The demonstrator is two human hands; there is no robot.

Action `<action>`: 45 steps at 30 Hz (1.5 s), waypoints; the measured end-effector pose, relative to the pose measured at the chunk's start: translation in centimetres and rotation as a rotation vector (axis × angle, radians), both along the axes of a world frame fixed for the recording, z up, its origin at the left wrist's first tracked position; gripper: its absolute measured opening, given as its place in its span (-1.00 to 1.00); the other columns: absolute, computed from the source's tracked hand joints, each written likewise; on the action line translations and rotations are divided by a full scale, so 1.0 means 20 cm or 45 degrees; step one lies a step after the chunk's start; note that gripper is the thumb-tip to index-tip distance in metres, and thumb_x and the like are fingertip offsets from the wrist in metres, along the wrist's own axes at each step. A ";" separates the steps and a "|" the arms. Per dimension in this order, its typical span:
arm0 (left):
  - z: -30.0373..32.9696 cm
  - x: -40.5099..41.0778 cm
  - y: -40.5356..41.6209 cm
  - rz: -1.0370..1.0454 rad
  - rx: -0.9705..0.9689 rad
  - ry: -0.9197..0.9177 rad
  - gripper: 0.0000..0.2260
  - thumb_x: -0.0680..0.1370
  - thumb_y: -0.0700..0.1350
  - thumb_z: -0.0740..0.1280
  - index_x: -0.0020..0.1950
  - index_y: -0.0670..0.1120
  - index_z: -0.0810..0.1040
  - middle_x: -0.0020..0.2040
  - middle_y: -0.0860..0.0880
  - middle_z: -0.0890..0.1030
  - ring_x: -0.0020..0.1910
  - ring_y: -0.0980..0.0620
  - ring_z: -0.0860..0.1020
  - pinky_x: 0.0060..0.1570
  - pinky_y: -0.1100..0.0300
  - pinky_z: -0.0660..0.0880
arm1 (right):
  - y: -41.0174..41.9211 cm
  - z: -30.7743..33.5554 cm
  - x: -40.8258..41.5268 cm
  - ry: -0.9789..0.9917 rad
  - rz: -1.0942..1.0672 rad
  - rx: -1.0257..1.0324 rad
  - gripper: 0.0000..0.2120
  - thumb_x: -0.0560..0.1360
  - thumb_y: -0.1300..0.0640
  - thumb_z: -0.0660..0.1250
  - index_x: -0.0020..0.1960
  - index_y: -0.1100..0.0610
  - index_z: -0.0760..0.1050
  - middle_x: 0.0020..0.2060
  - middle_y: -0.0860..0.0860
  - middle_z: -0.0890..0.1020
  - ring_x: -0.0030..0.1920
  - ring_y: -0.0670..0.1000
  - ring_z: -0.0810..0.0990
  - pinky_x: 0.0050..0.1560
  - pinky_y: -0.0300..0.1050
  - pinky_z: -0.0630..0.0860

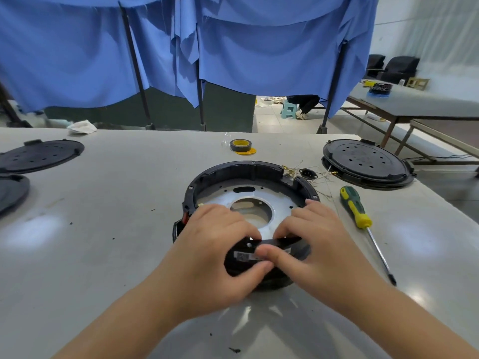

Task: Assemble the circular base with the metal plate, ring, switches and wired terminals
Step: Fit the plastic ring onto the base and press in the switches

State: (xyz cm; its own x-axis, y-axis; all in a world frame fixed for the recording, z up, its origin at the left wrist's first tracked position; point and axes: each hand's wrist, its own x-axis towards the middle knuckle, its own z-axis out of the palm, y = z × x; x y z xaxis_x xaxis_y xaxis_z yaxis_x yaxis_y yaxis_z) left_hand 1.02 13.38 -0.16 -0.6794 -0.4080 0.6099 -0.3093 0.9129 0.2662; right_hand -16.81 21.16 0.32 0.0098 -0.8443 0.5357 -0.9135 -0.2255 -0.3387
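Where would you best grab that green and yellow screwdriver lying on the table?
Probably by the thick handle of the screwdriver, coming down from above with the right hand, which is nearer. It lies flat on the table with its handle pointing away and its thin shaft toward the person; the handle is bulkier and clear of other things.

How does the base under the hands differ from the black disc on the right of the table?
The base is an open ring showing a metal plate with a central hole; the disc is a closed top dotted with small holes. Both hands, left and right, rest on the base; the disc lies untouched. Wires trail from the base's far rim. Both are round and black.
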 end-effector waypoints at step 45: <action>-0.03 -0.04 0.03 0.080 -0.247 -0.014 -0.71 0.60 0.04 0.22 -0.18 -0.08 0.60 -0.31 0.04 0.52 -0.33 -0.01 0.44 -0.30 0.08 0.39 | -0.44 0.10 -0.48 -0.225 -0.490 0.184 -0.82 0.50 0.15 0.24 0.07 0.07 0.54 -0.01 -0.02 0.60 -0.01 -0.02 0.56 -0.02 -0.11 0.46</action>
